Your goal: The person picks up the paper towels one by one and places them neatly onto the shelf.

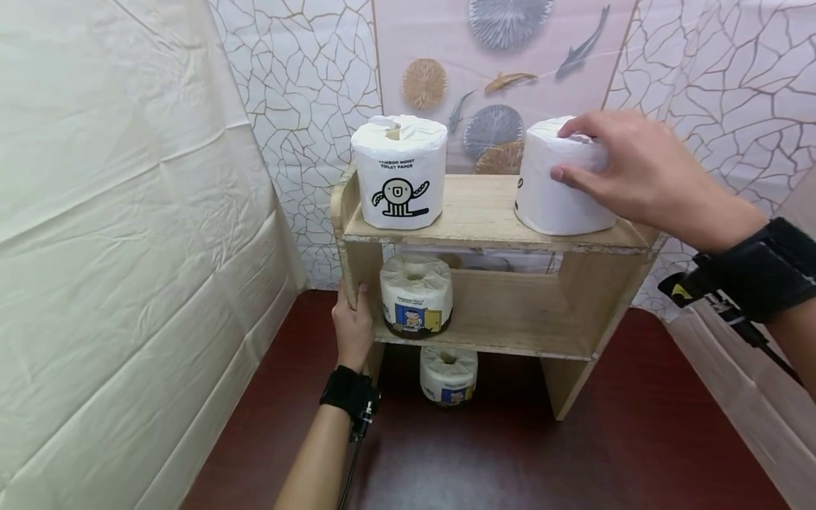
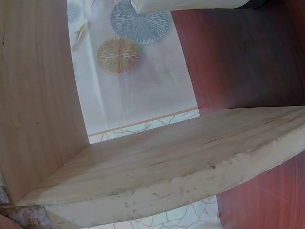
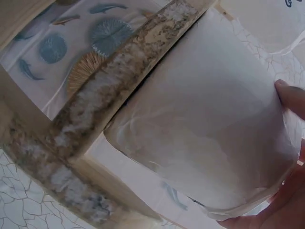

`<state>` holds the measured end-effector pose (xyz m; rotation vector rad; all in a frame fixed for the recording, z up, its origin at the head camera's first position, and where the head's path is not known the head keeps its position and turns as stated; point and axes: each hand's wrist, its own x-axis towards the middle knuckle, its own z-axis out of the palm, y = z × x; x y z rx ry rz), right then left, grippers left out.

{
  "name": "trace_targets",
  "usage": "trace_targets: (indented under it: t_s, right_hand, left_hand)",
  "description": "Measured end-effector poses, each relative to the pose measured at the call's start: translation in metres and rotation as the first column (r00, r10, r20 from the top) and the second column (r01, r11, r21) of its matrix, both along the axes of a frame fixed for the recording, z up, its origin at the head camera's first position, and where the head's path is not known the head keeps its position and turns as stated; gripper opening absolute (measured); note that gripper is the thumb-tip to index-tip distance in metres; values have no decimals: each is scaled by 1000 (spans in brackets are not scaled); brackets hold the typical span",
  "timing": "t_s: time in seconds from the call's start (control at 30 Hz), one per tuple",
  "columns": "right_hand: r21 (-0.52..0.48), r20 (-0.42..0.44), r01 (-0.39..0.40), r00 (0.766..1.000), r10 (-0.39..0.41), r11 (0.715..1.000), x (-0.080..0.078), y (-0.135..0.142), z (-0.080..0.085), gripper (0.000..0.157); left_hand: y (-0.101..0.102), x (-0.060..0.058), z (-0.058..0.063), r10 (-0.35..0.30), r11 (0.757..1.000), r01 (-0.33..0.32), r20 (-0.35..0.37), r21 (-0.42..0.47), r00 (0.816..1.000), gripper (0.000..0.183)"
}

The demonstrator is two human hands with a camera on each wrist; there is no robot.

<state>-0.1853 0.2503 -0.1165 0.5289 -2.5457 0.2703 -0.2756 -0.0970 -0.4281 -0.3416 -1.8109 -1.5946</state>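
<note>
On the right of the top shelf stands a white wrapped toilet paper roll (image 1: 554, 191); my right hand (image 1: 644, 166) grips its upper part, thumb on the front side and fingers over the top. The same roll (image 3: 205, 114) fills the right wrist view, its base at the shelf's edge. My left hand (image 1: 353, 329) holds the left side panel of the wooden shelf unit (image 1: 510, 290) at middle-shelf height. A second white roll (image 1: 401, 177) with a cartoon figure sits upright at the top shelf's left end.
A roll with a blue and yellow picture (image 1: 416, 297) stands on the middle shelf's left, and another similar roll (image 1: 449, 375) is underneath on the dark red table (image 1: 478, 460). Pale cloth (image 1: 140, 248) hangs on the left; a patterned backdrop (image 1: 306, 106) is behind.
</note>
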Motion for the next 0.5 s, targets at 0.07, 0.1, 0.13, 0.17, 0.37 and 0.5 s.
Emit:
trace_targets:
  t_s: [0.07, 0.1, 0.13, 0.17, 0.37, 0.5]
  right_hand:
    - [0, -15, -1, 1000, 1, 1000, 0, 0, -2, 48]
    - [-9, -20, -2, 1000, 1, 1000, 0, -1, -3, 49]
    - [-19, -26, -3, 1000, 2, 1000, 0, -1, -5, 50]
    - [-31, -36, -5, 999, 4, 1000, -1, -2, -6, 50]
    - [-75, -95, -20, 995, 13, 997, 0, -4, -10, 50]
    - [-60, -157, -24, 988, 14, 998, 4, -10, -9, 53]
  left_hand:
    - [2, 1, 1, 11, 1000, -11, 21, 4, 1000, 46]
    - [2, 1, 0, 17, 1000, -17, 29, 5, 999, 46]
    - [3, 2, 0, 20, 1000, -20, 32, 8, 999, 46]
    - [3, 2, -1, 23, 1000, -23, 35, 8, 999, 45]
    - [1, 3, -3, 25, 1000, -25, 26, 1, 999, 44]
    - [-1, 1, -1, 23, 1000, -24, -16, -6, 1000, 43]
